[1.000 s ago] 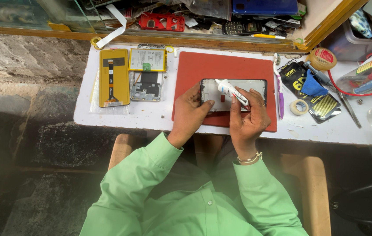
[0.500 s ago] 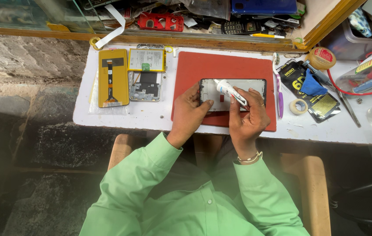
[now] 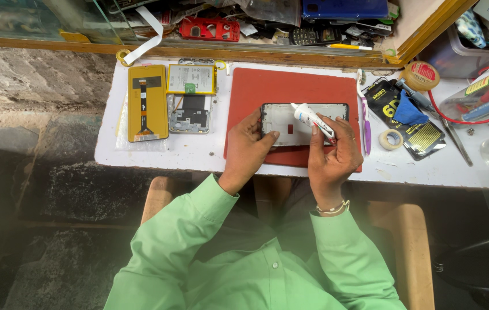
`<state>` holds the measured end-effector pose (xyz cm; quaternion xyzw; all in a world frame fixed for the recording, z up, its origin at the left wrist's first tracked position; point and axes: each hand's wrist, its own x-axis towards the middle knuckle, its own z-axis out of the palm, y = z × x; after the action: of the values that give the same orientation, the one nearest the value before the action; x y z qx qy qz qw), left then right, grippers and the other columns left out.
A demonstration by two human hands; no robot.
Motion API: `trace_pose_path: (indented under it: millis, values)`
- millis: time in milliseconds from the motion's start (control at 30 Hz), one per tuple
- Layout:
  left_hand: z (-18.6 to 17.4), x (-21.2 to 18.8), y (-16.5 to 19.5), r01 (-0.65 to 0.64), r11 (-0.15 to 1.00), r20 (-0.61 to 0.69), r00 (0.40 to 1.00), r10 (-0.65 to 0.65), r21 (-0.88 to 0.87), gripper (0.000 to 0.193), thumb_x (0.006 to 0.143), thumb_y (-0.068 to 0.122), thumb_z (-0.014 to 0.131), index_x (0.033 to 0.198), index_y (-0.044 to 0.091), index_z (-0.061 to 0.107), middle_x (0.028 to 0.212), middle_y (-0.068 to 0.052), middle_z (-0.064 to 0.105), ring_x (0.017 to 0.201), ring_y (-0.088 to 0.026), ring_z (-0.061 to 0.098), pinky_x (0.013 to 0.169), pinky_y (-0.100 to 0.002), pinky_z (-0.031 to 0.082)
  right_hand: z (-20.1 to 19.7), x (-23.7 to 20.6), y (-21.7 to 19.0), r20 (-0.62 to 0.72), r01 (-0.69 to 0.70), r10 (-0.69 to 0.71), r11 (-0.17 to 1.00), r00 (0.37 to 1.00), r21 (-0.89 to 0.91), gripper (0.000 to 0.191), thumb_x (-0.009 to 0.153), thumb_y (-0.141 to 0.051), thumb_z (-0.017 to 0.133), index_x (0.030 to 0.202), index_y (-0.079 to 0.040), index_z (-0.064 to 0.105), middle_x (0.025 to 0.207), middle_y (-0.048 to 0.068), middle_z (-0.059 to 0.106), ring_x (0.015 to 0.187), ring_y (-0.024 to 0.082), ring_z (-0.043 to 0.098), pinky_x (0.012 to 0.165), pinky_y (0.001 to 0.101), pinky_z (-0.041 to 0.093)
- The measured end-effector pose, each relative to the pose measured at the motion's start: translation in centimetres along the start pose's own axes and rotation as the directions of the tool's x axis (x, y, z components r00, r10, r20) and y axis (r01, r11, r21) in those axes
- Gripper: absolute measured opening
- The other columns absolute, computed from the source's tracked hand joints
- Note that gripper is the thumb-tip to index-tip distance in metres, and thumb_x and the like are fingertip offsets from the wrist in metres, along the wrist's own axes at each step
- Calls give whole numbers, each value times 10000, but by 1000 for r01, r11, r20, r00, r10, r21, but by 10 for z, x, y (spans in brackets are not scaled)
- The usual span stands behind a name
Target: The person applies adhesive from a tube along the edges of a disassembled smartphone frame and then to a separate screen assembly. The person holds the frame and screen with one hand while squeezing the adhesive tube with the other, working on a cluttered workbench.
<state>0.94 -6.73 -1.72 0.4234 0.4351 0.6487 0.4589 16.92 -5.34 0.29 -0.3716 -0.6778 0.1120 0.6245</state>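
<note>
Phone frame: a black-rimmed phone frame (image 3: 305,124) with a pale inner plate lies flat, long side across, on the middle of the red mat (image 3: 256,92), towards the mat's near edge
Glue tube: a small white glue tube (image 3: 313,119) with a red and dark label slants over the frame, nozzle up-left over the frame's far rim; whether the tip touches the rim is too small to tell
Right hand: the right hand (image 3: 332,154) pinches the tube's lower end between thumb and fingers
Left hand: the left hand (image 3: 247,148) presses on the frame's left end, thumb on the near rim, steadying it
Risk, squeeze: too hard a pinch would likely send glue past the rim onto the pale plate
Risk, slip: if the left hand eases, the frame may slide on the mat and the bead wander
Risk, smear: the right hand's fingers hang close over the near rim and could drag through fresh glue
Around: purple tool (image 3: 366,123) along the mat's right edge, tape roll (image 3: 391,139) beyond it; opened phone body (image 3: 190,112) and yellow display part (image 3: 147,102) at the white table's (image 3: 198,154) left end
</note>
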Motion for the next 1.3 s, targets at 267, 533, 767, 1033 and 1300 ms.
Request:
trace_pose_path:
  millis: [267, 533, 767, 1033, 1300]
  values:
    - [0, 1, -1, 35, 999, -17, 999, -35, 12, 597, 882, -101, 654, 1454, -87, 484, 1184, -161, 709, 1000, -137, 700, 817, -260, 602, 1, 0, 1, 31, 42, -43, 999, 999, 24, 188, 1002, -3, 728, 1184, 4, 682, 1136, 126, 756, 1131, 254, 711, 1146, 415, 505]
    - [0, 1, -1, 20, 1000, -11, 1000, -20, 11, 592, 884, -102, 651, 1453, -95, 487, 1199, -165, 707, 1030, -143, 697, 839, -261, 604, 0, 0, 2, 31, 54, -54, 999, 998, 9, 187, 1002, -15, 729, 1184, -3, 683, 1138, 121, 756, 1128, 261, 718, 1141, 417, 513]
    - [1, 0, 2, 24, 1000, -15, 1000, -24, 15, 596, 885, -105, 648, 1458, -88, 485, 1206, -166, 711, 1036, -147, 698, 860, -265, 603, -1, 0, 2, 5, 21, -21, 999, 1000, -31, 172, 993, -11, 745, 1159, 3, 702, 1126, 113, 758, 1119, 264, 710, 1097, 395, 530]
    - [-1, 0, 1, 27, 1000, -8, 1000, -27, 9, 596, 886, -106, 640, 1461, -94, 480, 1210, -167, 706, 1049, -151, 695, 875, -270, 600, -8, 0, 5, -14, -24, 24, 999, 1000, -36, 167, 995, 5, 747, 1151, 27, 689, 1130, 128, 744, 1101, 247, 692, 1021, 357, 548]
    - [0, -1, 1, 28, 999, -14, 1000, -28, -16, 576, 894, -105, 638, 1450, -108, 486, 1225, -179, 702, 1075, -163, 695, 914, -280, 601, -15, 4, 5, -23, -10, 10, 1000, 1000, -14, 169, 1006, 20, 731, 1167, 31, 679, 1133, 132, 744, 1084, 232, 699, 1110, 394, 520]
